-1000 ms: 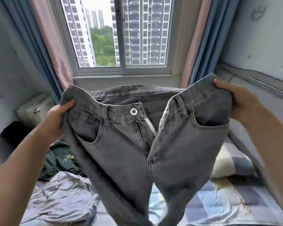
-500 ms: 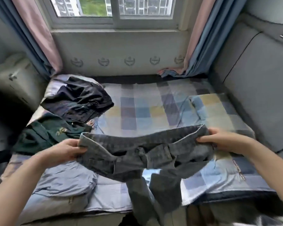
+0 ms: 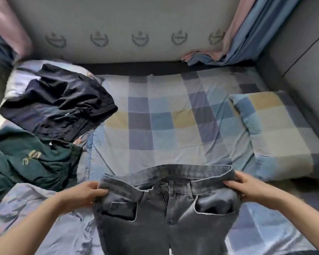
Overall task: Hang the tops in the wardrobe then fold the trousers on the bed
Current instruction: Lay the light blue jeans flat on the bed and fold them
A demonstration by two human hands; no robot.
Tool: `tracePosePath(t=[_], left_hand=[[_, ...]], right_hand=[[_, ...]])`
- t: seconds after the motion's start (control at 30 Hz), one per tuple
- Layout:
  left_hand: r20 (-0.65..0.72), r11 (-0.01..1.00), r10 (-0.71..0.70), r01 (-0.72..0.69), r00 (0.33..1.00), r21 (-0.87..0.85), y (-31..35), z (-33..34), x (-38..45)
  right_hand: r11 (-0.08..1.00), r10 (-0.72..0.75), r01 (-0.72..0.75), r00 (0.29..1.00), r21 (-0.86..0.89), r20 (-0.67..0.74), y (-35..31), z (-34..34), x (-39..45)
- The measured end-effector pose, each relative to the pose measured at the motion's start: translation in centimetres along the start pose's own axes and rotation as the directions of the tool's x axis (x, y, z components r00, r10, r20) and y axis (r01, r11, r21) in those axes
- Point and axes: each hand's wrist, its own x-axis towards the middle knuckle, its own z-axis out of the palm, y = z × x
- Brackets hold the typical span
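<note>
Two hands hold a pair of grey denim jeans (image 3: pixel 166 214) by the waistband at the 6 o'clock edge of the bed (image 3: pixel 155 126). The left hand (image 3: pixel 81 196) has its fingers (image 3: pixel 98 193) curled round the waistband's left end, thumb on top; the right hand (image 3: pixel 247 188) pinches the right end, thumb above and fingers (image 3: pixel 242 196) tucked under the cloth. The jeans lie front up, fly and both front pockets showing, waistband slack and slightly bowed, legs running off the bottom of the view.

At 9 o'clock a heap of clothes crowds the bed's left side: a crumpled black garment (image 3: pixel 57 105) at about 10 o'clock, a dark green garment (image 3: pixel 26 162) with pale lettering just below it, the two touching, and a wrinkled light blue-grey fabric (image 3: pixel 35 218) under the left forearm. The middle of the checked sheet, from the waistband up to 12 o'clock, is flat and smooth, in blue, grey and yellow squares. A pillow (image 3: pixel 276 135) in the same check lies at 3 o'clock against a grey padded wall (image 3: pixel 302 61). At 12 o'clock a pale padded headboard (image 3: pixel 118 24) carries a row of crest emblems, with pink and blue curtains (image 3: pixel 238 34) pooling at its right end.
</note>
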Motion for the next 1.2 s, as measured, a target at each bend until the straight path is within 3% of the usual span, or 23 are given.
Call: tracePosePath(t=[0.1, 0.13, 0.2, 0.27, 0.37, 0.43, 0.5, 0.63, 0.77, 0.83, 0.93, 1.0, 1.1, 1.13, 1.2], left_hand=[[-0.188, 0.990, 0.142, -0.142, 0.972, 0.009, 4.9, -4.4, 6.8], [-0.318, 0.970, 0.216, -0.239, 0.923, -0.034, 7.3, -6.1, 9.7], [-0.620, 0.909, 0.302, -0.415, 0.724, -0.041, 12.6, -9.1, 14.0], [-0.712, 0.885, 0.309, -0.465, 0.631, -0.028, 15.0, -9.5, 18.4], [-0.646, 0.962, 0.252, -0.261, 0.720, 0.084, 11.6, -3.9, 21.7], [-0.563, 0.993, 0.117, -0.102, 0.818, 0.058, 6.4, 1.9, 23.1], [-0.500, 1.000, 0.009, -0.011, 0.866, -0.001, 1.1, 7.3, 24.1], [-0.415, 0.989, -0.150, 0.134, 0.897, -0.067, -7.7, 15.4, 25.8], [-0.356, 0.986, -0.164, 0.140, 0.920, -0.093, -10.7, 21.0, 25.9], [-0.340, 0.975, -0.174, 0.114, 0.924, -0.190, -11.0, 22.8, 25.9], [-0.304, 0.942, -0.207, 0.106, 0.930, -0.318, -11.0, 23.8, 25.7], [-0.238, 0.924, -0.236, 0.142, 0.942, -0.356, -11.0, 24.0, 25.2], [-0.260, 0.946, -0.228, 0.150, 0.938, -0.288, -11.7, 22.8, 24.0], [-0.258, 0.944, -0.231, 0.151, 0.938, -0.293, -12.0, 22.0, 23.2], [-0.213, 0.921, -0.260, 0.176, 0.942, -0.348, -13.1, 19.5, 21.5]], right_hand=[[0.986, -0.167, 0.165, 0.964, -0.029, -0.207, -2.5, -2.3, 9.6], [0.976, -0.211, 0.218, 0.928, -0.011, -0.307, -3.7, -3.0, 13.4], [0.945, -0.304, 0.320, 0.798, -0.062, -0.520, -7.2, -4.9, 19.9], [0.929, -0.367, 0.323, 0.728, -0.183, -0.579, -8.4, -4.9, 25.0], [0.930, -0.333, 0.195, 0.810, -0.313, -0.482, -4.1, -1.2, 28.6], [0.948, -0.213, 0.094, 0.899, -0.305, -0.382, 2.0, 2.7, 29.1], [0.966, -0.092, 0.012, 0.950, -0.257, -0.299, 8.5, 6.4, 29.1], [0.968, 0.121, -0.158, 0.975, -0.193, -0.188, 19.1, 13.1, 27.4], [0.946, 0.324, -0.323, 0.945, -0.019, 0.046, 23.0, 20.6, 23.5], [0.950, 0.310, -0.303, 0.944, -0.072, 0.113, 24.2, 23.4, 22.0], [0.896, 0.153, -0.096, 0.983, -0.434, 0.099, 25.1, 26.0, 19.8], [0.845, 0.029, 0.024, 0.996, -0.535, 0.089, 24.8, 27.3, 18.1], [0.837, -0.135, 0.232, 0.965, -0.495, 0.224, 23.4, 29.3, 15.6], [0.869, -0.152, 0.254, 0.954, -0.425, 0.260, 22.9, 29.8, 14.8], [0.940, -0.086, 0.160, 0.966, -0.301, 0.244, 22.9, 29.8, 14.6]])
